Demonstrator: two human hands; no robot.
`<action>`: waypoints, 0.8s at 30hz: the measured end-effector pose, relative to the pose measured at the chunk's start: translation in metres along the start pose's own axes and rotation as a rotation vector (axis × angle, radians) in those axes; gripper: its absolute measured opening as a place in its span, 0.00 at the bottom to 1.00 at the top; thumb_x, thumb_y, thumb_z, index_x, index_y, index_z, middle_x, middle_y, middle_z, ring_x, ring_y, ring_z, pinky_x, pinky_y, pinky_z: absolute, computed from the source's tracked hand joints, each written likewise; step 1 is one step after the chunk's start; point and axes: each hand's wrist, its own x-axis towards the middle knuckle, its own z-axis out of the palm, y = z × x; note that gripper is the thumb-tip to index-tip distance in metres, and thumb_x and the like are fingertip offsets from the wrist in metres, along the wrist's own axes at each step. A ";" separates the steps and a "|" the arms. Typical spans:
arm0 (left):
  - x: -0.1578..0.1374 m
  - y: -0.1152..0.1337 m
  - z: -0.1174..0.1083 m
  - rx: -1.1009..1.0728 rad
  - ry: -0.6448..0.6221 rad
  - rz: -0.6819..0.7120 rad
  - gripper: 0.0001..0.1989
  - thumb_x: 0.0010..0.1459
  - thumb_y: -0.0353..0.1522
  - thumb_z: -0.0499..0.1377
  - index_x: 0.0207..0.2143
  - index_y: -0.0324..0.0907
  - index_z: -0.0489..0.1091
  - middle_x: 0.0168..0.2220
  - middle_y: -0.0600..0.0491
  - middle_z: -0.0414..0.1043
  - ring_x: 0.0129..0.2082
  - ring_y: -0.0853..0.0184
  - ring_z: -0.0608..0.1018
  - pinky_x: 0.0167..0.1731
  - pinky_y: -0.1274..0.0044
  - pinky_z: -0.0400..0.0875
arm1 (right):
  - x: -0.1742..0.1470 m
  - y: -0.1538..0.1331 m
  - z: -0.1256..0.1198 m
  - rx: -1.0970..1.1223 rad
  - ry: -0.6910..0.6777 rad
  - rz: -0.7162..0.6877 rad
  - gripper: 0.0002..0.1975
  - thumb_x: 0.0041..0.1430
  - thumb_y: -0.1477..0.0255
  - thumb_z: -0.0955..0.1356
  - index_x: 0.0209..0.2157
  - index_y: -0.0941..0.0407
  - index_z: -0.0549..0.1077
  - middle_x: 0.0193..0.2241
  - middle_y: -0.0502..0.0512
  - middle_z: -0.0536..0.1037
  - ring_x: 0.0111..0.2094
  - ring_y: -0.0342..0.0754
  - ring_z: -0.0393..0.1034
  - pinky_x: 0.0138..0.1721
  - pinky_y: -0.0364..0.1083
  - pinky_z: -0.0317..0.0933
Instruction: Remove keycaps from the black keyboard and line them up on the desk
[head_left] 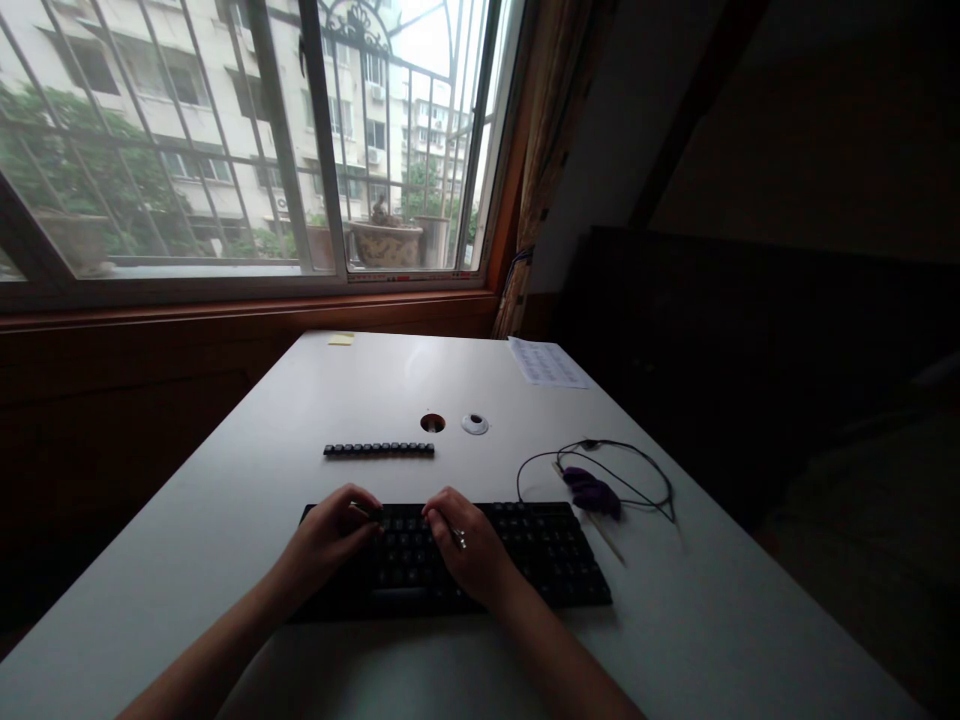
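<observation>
A black keyboard [555, 560] lies on the white table under both my hands. My left hand [337, 530] is over its upper left part, thumb and fingers curled together. A thin shiny sliver shows between those fingers, too small to name. My right hand [469, 545] is closed above the middle of the keys. A small shiny metal piece [460, 538] sticks out of it; its kind is unclear. Beyond the keyboard runs a straight row of small black keycaps [379, 450]. The keys beneath my fingers are partly hidden.
A black cable [660, 480] loops at the right around a dark purple brush-like item [592, 492] and a thin stick [606, 540]. Further back are a table hole [433, 424], its white cover [475, 425], a printed sheet [551, 364] and a yellow note [341, 340].
</observation>
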 end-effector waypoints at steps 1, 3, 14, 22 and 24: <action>0.000 0.000 0.000 0.005 0.006 0.001 0.09 0.59 0.34 0.61 0.42 0.41 0.67 0.31 0.53 0.76 0.31 0.66 0.77 0.30 0.77 0.68 | 0.000 0.000 0.001 -0.011 -0.002 0.002 0.06 0.67 0.75 0.60 0.38 0.53 0.67 0.35 0.52 0.71 0.36 0.45 0.67 0.41 0.45 0.62; 0.000 -0.001 0.001 0.014 0.014 0.008 0.10 0.60 0.34 0.61 0.42 0.41 0.67 0.31 0.53 0.76 0.31 0.66 0.77 0.30 0.77 0.69 | 0.001 0.001 0.001 -0.030 0.001 0.007 0.06 0.66 0.76 0.60 0.37 0.54 0.67 0.35 0.52 0.71 0.36 0.45 0.67 0.41 0.45 0.62; -0.002 0.001 0.000 0.088 0.066 0.115 0.08 0.60 0.32 0.60 0.42 0.43 0.71 0.37 0.52 0.78 0.37 0.65 0.80 0.38 0.74 0.75 | -0.001 -0.001 -0.001 -0.007 0.004 -0.076 0.05 0.64 0.76 0.63 0.38 0.53 0.70 0.35 0.52 0.71 0.37 0.45 0.68 0.42 0.45 0.64; -0.008 -0.007 0.002 0.248 0.106 0.320 0.10 0.61 0.27 0.59 0.45 0.46 0.72 0.42 0.53 0.77 0.40 0.67 0.79 0.42 0.76 0.75 | -0.001 0.003 -0.003 0.019 -0.025 -0.092 0.07 0.66 0.75 0.63 0.42 0.53 0.72 0.37 0.53 0.72 0.38 0.45 0.70 0.41 0.44 0.64; -0.010 -0.006 0.003 0.262 0.114 0.352 0.10 0.61 0.26 0.58 0.44 0.45 0.71 0.42 0.52 0.76 0.41 0.67 0.79 0.43 0.76 0.75 | -0.002 0.004 -0.002 0.014 -0.033 -0.099 0.08 0.67 0.74 0.62 0.43 0.53 0.72 0.37 0.54 0.73 0.37 0.44 0.70 0.39 0.43 0.65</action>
